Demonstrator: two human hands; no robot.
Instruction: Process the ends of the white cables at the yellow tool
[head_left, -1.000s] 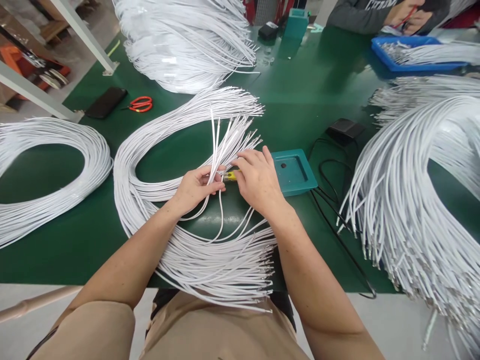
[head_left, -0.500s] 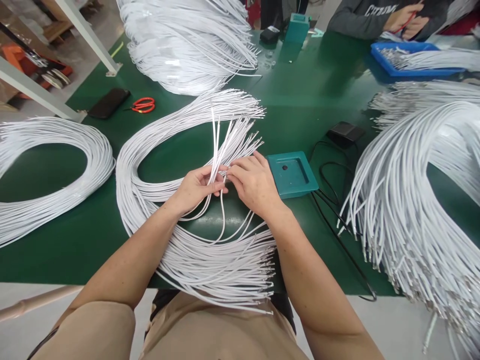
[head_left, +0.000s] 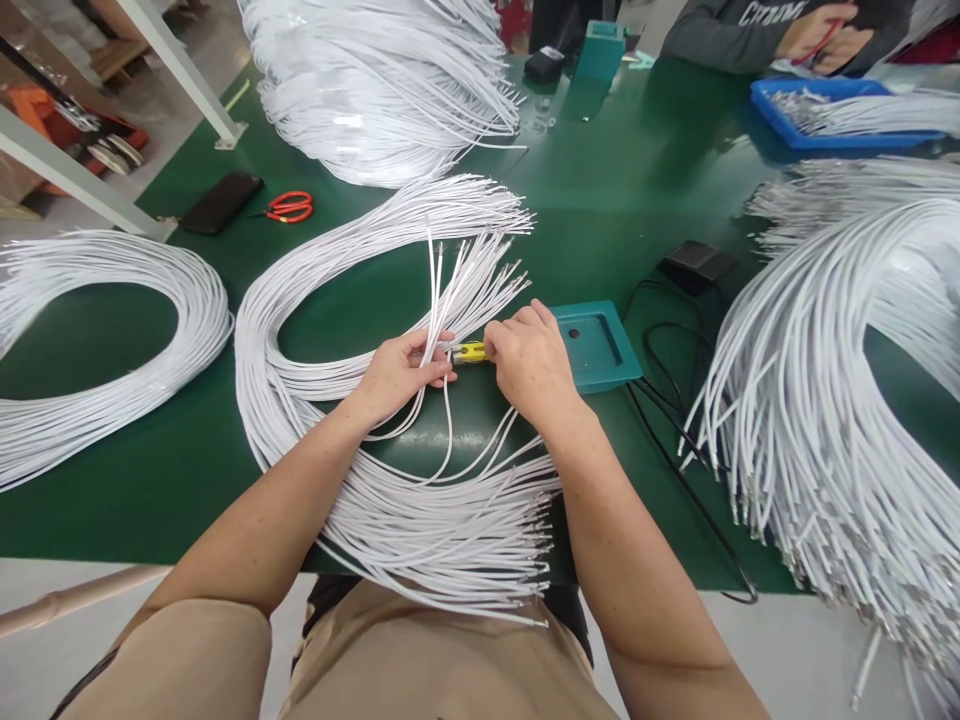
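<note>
My left hand (head_left: 405,375) is closed around a few white cables (head_left: 436,318), whose ends stick up above the fingers. From the left fingertips a short yellow-handled tool (head_left: 471,352) reaches to my right hand (head_left: 529,362), which is closed on its other end. Metal shows at the tool's left end, but its tip is hidden at the left fingers. Around both hands lies a looped bundle of white cables (head_left: 259,350), with metal-tipped ends pointing right. Another part of the bundle (head_left: 450,540) lies in front of my body.
A teal tray-like device (head_left: 634,368) sits beside my right hand, with black cords behind. Large cable bundles (head_left: 795,420) lie right, left and at the back. Red scissors (head_left: 291,207) and a dark phone-like case (head_left: 221,203) lie back left. Across the table, a person's hands work near a blue tray (head_left: 780,138).
My right hand has moved right, away from my left fingers, and the yellow-handled tool now shows between them. My left hand keeps its hold on the cables.
</note>
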